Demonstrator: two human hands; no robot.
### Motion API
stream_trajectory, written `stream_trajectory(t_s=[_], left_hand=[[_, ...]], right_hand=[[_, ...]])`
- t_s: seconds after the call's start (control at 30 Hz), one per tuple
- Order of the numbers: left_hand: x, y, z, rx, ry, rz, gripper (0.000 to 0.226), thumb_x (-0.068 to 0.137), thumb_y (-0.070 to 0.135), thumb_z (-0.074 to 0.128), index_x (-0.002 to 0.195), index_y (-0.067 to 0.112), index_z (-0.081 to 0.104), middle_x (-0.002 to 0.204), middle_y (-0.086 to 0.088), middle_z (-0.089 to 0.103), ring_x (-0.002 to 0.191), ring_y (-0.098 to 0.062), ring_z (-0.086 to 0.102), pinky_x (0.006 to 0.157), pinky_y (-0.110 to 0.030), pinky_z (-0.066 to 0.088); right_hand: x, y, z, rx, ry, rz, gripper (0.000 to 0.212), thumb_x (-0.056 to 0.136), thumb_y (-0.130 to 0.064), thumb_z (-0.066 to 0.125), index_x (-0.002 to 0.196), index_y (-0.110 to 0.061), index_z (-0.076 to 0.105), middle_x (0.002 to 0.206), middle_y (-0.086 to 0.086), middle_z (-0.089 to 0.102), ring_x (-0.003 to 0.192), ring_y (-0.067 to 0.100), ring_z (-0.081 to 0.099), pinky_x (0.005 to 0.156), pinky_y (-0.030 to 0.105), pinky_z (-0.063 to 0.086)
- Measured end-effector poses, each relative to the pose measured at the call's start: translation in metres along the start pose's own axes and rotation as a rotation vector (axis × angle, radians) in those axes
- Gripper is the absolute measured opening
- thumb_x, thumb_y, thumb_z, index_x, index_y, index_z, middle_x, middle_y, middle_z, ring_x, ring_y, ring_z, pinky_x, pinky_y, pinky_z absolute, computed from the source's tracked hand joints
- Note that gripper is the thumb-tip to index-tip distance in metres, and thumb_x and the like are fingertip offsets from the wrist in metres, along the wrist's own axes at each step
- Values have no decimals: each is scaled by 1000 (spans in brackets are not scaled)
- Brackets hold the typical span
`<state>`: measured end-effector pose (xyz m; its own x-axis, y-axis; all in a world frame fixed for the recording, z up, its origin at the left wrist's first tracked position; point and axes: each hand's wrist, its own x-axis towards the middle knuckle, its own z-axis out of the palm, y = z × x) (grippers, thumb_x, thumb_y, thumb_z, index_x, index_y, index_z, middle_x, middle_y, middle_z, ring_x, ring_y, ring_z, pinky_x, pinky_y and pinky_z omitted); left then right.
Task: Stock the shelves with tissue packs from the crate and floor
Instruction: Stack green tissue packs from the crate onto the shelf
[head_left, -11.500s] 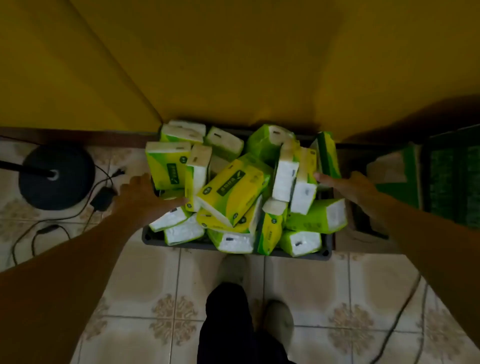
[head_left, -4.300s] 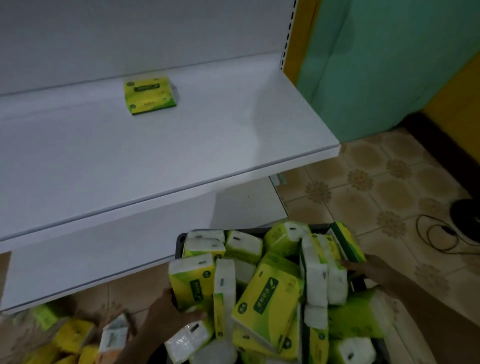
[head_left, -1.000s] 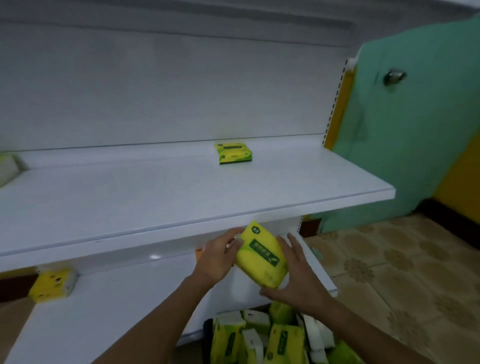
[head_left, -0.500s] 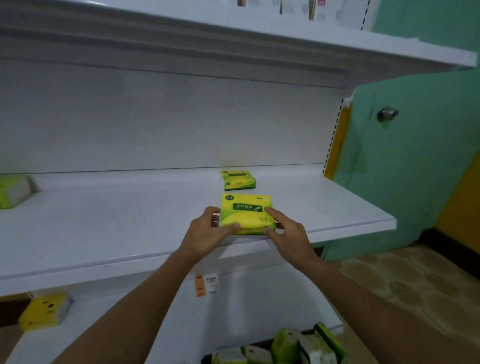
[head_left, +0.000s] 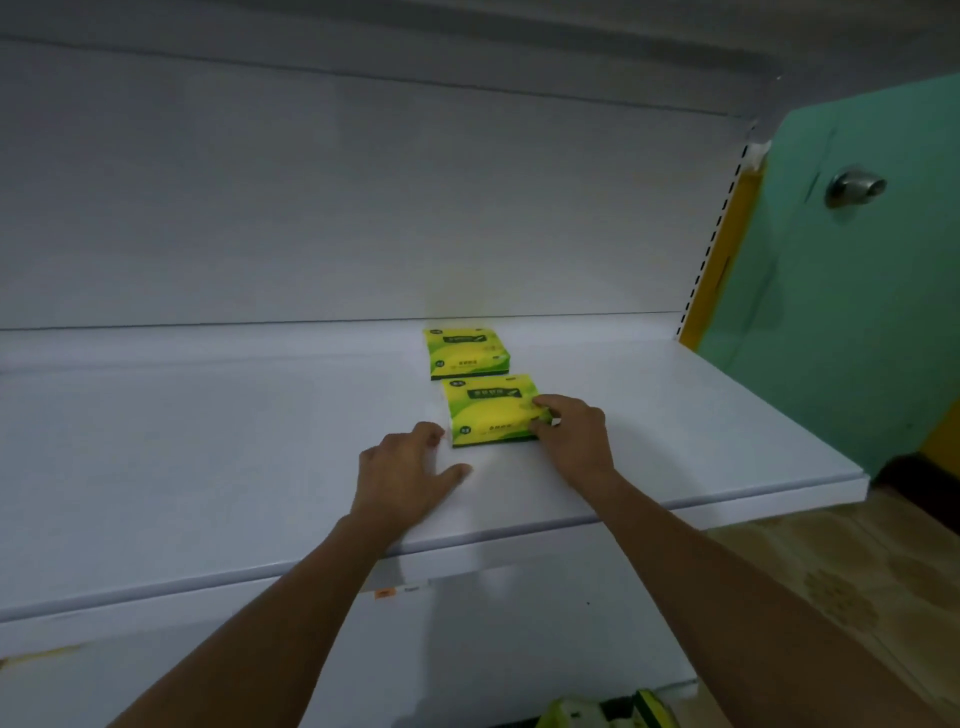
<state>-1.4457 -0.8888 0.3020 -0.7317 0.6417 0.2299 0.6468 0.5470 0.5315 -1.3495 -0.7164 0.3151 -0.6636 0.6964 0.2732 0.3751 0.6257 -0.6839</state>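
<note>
Two yellow-green tissue packs lie flat on the white shelf (head_left: 208, 467), one behind the other. The far pack (head_left: 465, 351) sits close to the back panel. The near pack (head_left: 488, 410) lies just in front of it. My right hand (head_left: 576, 441) holds the near pack's right end, with a finger on top and the others at its side. My left hand (head_left: 400, 478) rests on the shelf beside the pack's left front corner, fingers loosely curled, holding nothing. At the bottom edge the tops of more packs (head_left: 571, 717) in the crate show.
A lower white shelf (head_left: 467, 649) runs beneath, with a small orange price tag (head_left: 384, 592) on the upper shelf's front lip. A green door (head_left: 841, 312) with a metal knob (head_left: 854, 187) stands right of the shelving. Patterned floor tiles (head_left: 841, 597) lie at the lower right.
The pack that both hands lifted from the crate now lies deeper on the shelf, right in front of the first pack. My left hand has come off it.
</note>
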Motion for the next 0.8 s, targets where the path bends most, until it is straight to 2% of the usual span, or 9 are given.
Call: stream_trajectory(t_s=[0.1, 0.17, 0.3, 0.37, 0.53, 0.6, 0.67, 0.7, 0.8], left_hand=[[5, -2, 0, 26, -21, 18, 56, 78, 60, 54, 126, 30, 50, 122, 7, 61, 118, -18, 51, 100, -34, 37], [6, -1, -2, 72, -33, 33, 69, 68, 67, 41, 126, 31, 52, 122, 6, 61, 119, -18, 50, 100, -33, 37], [-4, -4, -6, 123, -62, 110, 83, 56, 73, 22, 118, 33, 59, 124, 11, 60, 119, -14, 49, 101, -30, 35], [-10, -7, -9, 144, -68, 133, 83, 56, 73, 21, 117, 33, 60, 126, 13, 59, 119, -13, 48, 102, -30, 35], [-31, -11, -8, 232, -178, 163, 92, 60, 74, 11, 135, 30, 43, 146, 6, 38, 136, -14, 30, 113, -34, 23], [-39, -8, -3, 274, -208, 136, 80, 75, 70, 17, 141, 28, 32, 153, 4, 25, 141, -14, 18, 116, -37, 14], [-48, -2, 1, 319, -190, 130, 58, 93, 55, 27, 144, 26, 26, 155, 3, 19, 143, -15, 12, 116, -38, 9], [-53, 0, 3, 327, -165, 127, 55, 95, 51, 25, 144, 26, 26, 155, 3, 19, 143, -16, 12, 116, -37, 8], [-77, 7, 6, 294, -109, 76, 72, 81, 58, 14, 143, 24, 29, 154, 1, 22, 143, -18, 14, 115, -36, 7]], right_hand=[[16, 2, 8, 26, 30, 25, 32, 83, -5, 63, 115, -4, 65, 119, 17, 62, 110, 32, 57, 101, 36, 40], [23, 2, 13, 35, 45, 19, 30, 82, -4, 63, 112, -2, 66, 116, 18, 64, 107, 34, 58, 100, 35, 41], [32, -3, 19, 56, 67, 76, 26, 82, -9, 68, 104, 3, 67, 107, 21, 66, 102, 35, 60, 92, 36, 44], [34, -7, 21, 84, 65, 125, 26, 82, -10, 67, 103, 4, 66, 103, 23, 67, 101, 34, 60, 86, 32, 44], [27, -13, 25, 92, 42, 84, 46, 84, -1, 55, 129, -9, 50, 100, 23, 66, 101, 34, 59, 80, 31, 45], [18, -11, 21, 84, 35, 53, 45, 85, -2, 53, 129, -11, 51, 107, 21, 64, 103, 33, 58, 83, 31, 44], [4, -6, 15, 89, 28, 40, 44, 84, -3, 55, 127, -10, 53, 110, 18, 62, 103, 30, 58, 87, 30, 43], [-6, -2, 12, 91, 20, 27, 42, 83, -4, 58, 125, -9, 54, 108, 17, 63, 100, 28, 59, 88, 29, 42], [-41, 3, 1, 155, -21, -16, 35, 81, -5, 61, 116, -8, 60, 92, 7, 63, 82, 18, 58, 76, 15, 42]])
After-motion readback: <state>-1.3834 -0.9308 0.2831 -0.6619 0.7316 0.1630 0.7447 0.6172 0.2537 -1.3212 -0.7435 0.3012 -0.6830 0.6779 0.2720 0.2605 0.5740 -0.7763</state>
